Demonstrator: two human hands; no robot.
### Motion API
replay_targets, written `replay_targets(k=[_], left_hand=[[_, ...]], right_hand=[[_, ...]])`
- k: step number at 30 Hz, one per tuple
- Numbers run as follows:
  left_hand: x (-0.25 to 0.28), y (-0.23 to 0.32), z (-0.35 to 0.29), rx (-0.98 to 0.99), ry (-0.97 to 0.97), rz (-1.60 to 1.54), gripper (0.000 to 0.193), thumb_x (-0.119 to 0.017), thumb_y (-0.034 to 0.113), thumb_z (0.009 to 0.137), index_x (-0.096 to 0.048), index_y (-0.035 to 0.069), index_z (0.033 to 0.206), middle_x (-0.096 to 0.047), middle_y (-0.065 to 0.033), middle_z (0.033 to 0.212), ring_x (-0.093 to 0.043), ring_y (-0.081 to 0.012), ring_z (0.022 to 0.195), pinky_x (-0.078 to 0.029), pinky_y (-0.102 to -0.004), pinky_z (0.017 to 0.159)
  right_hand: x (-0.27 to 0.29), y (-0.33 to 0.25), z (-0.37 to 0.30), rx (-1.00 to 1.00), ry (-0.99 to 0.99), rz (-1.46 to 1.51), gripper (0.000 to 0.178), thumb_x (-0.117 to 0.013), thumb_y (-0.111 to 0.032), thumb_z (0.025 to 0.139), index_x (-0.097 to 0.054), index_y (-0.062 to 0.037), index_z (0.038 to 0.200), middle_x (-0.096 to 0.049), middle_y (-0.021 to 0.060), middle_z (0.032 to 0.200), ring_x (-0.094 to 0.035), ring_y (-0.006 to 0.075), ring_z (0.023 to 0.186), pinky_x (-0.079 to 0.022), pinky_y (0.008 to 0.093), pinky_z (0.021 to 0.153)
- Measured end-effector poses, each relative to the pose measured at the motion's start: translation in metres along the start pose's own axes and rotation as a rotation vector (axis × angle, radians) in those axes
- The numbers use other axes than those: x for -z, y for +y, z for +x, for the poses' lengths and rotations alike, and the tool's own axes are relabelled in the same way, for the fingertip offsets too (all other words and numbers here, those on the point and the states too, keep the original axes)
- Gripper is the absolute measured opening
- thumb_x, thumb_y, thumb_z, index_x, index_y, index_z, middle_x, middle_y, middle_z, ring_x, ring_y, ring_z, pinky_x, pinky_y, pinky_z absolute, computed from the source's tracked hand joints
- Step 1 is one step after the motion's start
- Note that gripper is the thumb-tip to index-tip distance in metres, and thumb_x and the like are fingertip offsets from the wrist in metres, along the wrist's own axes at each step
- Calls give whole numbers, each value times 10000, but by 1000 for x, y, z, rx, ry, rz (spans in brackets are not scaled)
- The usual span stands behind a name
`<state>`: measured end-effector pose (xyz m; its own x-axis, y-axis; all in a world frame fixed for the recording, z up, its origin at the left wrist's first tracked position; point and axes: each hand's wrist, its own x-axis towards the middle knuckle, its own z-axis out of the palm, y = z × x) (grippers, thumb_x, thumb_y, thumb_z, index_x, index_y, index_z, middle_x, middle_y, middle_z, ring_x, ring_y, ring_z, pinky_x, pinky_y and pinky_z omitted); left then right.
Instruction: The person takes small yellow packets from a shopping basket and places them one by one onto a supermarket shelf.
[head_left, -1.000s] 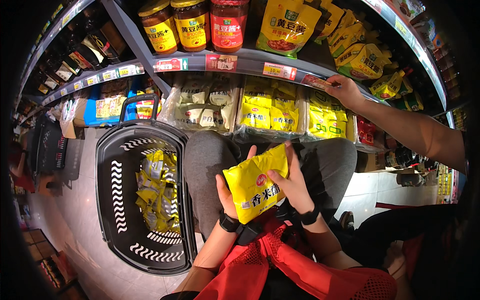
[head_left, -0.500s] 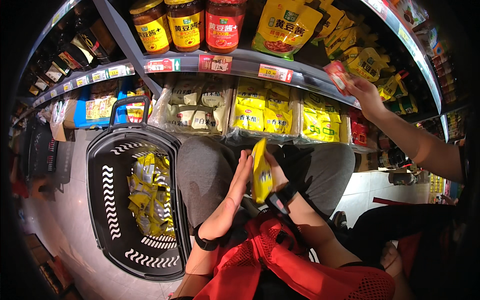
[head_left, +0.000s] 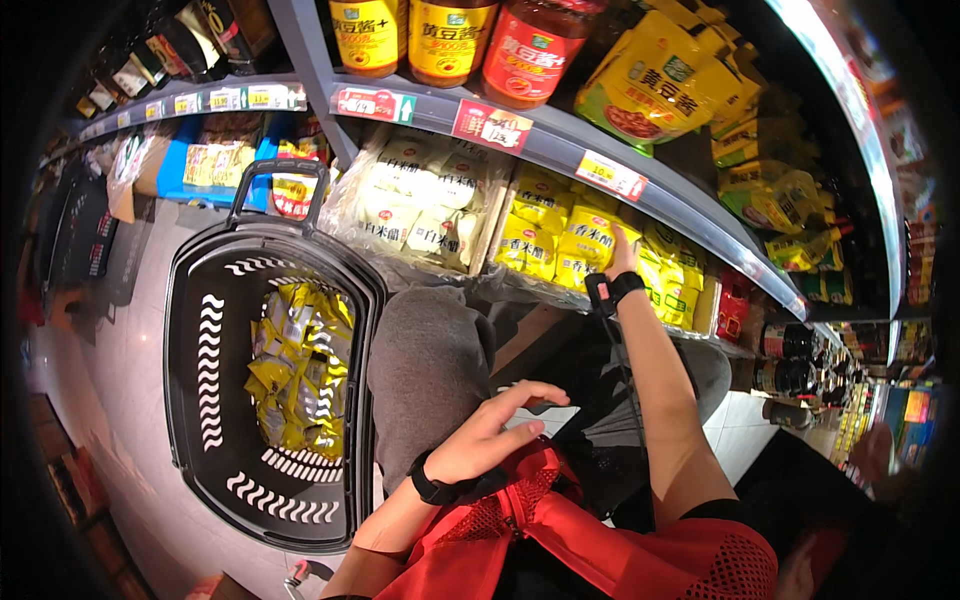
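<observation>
My right hand (head_left: 624,254) reaches into a carton of yellow pouches under the shelf. Its fingers are closed on the right edge of one yellow pouch (head_left: 586,236), partly hidden between that carton and its neighbour. Over my lap, my left hand (head_left: 492,432) is empty, with its fingers apart. A black shopping basket (head_left: 205,470) stands on the floor to my left, beside my knee. Several yellow and silver pouches (head_left: 300,365) lie loose inside it.
White pouches (head_left: 415,200) fill the carton to the left of the yellow ones. Above hangs a grey shelf edge (head_left: 555,150) with price tags, carrying sauce jars (head_left: 450,42) and large yellow bags (head_left: 665,85). A blue-edged carton (head_left: 172,165) sits behind the basket.
My right hand has gone forward from my lap to the carton, and the yellow pouch has left my lap. My left hand has lowered. Another person's hand with a red packet has left the view.
</observation>
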<state>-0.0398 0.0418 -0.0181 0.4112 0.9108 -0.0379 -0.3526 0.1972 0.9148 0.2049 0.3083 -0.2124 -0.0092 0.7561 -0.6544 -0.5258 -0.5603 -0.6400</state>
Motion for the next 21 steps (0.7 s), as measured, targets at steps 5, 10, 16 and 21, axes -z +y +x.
replay_targets(k=[5,10,16,21], left_hand=[[-5,2,10,66,-18,-27,292,-473,81,782,-426,3,1059,-476,-92,1028,-461,-177,957,-364,-279,806],[-9,-4,21,40,-1,184,294,-523,109,758,-435,22,1024,-484,-114,969,-482,-224,887,-392,-294,745],[-12,-7,29,97,-5,290,316,-538,146,753,-444,14,1023,-494,-125,958,-480,-246,875,-371,-307,776],[-11,-6,27,127,-5,348,320,-540,147,756,-448,7,1029,-504,-128,957,-481,-253,884,-372,-312,786]], right_hand=[[47,-28,102,302,288,-522,490,-607,-361,676,-470,-66,1042,-533,90,995,-512,239,888,-420,337,727],[16,-27,94,749,352,-1525,649,-601,-432,659,-385,-59,1144,-432,126,1133,-419,267,1021,-344,338,847],[5,-12,74,823,506,-1717,675,-582,-396,670,-335,-72,1208,-361,179,1212,-371,321,1084,-295,399,909],[-19,3,53,1207,453,-2132,500,-549,-350,702,-433,-124,1133,-456,157,1115,-435,338,989,-325,449,852]])
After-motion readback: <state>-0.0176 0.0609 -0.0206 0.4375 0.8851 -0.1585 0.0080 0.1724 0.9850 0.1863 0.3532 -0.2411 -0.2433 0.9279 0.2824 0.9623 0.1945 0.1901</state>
